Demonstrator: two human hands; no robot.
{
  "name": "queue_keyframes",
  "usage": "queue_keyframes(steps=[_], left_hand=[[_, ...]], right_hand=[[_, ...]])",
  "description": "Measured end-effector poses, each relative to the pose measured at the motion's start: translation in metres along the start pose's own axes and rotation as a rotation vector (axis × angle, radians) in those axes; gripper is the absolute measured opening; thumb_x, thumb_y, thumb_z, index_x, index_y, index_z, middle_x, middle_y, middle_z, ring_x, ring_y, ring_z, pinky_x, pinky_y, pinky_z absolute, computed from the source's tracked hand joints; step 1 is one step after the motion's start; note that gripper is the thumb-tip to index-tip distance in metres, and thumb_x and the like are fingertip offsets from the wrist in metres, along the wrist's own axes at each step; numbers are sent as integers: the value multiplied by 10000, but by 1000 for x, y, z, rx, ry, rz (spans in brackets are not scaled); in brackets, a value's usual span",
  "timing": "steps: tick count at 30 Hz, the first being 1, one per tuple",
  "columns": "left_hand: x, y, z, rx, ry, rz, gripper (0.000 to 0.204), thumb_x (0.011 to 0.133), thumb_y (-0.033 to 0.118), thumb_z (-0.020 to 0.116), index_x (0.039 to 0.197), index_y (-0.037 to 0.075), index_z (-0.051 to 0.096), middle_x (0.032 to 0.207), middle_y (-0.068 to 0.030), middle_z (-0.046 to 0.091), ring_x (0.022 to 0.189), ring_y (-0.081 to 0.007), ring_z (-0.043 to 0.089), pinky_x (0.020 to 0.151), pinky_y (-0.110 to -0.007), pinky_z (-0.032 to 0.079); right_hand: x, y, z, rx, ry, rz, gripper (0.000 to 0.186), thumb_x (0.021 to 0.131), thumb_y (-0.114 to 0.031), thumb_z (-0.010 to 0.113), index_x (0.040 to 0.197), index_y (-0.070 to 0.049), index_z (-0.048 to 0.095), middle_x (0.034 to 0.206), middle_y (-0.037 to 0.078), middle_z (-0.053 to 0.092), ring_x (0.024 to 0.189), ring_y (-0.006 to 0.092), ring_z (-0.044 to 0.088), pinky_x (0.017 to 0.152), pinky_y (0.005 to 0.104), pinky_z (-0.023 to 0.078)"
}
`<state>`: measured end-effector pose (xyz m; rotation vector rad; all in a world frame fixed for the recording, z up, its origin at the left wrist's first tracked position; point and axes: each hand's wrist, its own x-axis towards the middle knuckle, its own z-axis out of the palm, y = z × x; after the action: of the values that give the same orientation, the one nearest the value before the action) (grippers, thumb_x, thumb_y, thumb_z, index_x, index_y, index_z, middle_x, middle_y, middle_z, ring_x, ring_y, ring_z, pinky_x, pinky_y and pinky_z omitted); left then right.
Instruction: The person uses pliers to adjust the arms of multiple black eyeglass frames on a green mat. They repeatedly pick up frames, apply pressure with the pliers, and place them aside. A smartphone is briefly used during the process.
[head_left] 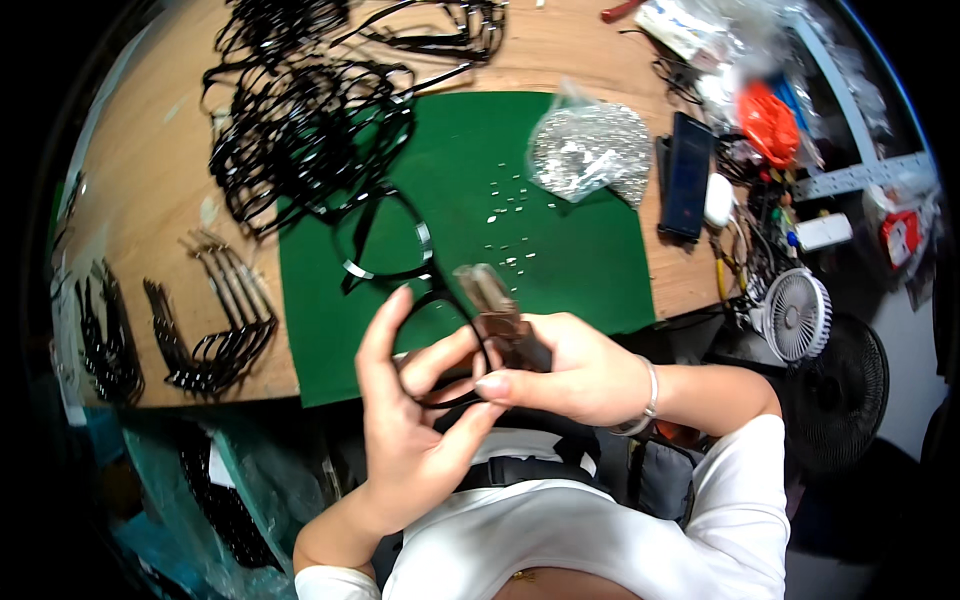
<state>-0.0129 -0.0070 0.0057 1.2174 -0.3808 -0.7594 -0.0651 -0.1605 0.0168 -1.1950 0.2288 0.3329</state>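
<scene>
A black eyeglass frame (424, 238) is tilted above the near part of a green mat (450, 130). My left hand (410, 440) grips its nearer rim, with the fingers around and through that rim. My right hand (575, 375) is closed around pliers (490, 295) whose worn metal jaws point away from me, beside the frame's bridge. The right thumb touches or nearly touches the same rim. Whether the jaws hold anything cannot be made out. Several tiny silvery pieces (513, 262) lie scattered on the mat beyond the pliers.
A tangled heap of black eyeglass frames (300, 140) covers the far left, with smaller stacks (215, 350) at the near left. A clear bag of silvery pieces (580, 155) lies on the mat's right. Beyond it are a phone (688, 175), cables and a small white fan (797, 315).
</scene>
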Motion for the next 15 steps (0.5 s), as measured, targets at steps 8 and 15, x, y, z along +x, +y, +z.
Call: queue_keyframes(steps=[8, 15], left_hand=[[-1, 11, 5, -10, 117, -11, 889, 658, -104, 623, 1324, 59, 56, 1132, -191, 510, 938, -201, 559, 750, -284, 504], [-4, 13, -6, -18, 76, -59, 903, 643, -124, 613, 1328, 63, 56, 1132, -229, 495, 813, -216, 615, 664, -246, 522]], right_hand=[[-3, 0, -8, 37, -92, 108, 222, 829, -251, 567, 834, -39, 502, 710, -5, 517, 636, 75, 475, 592, 218, 403], [-34, -5, -23, -457, -280, 250, 364, 868, -338, 480, 935, 20, 499, 693, 77, 543, 646, 131, 538, 576, 271, 434]])
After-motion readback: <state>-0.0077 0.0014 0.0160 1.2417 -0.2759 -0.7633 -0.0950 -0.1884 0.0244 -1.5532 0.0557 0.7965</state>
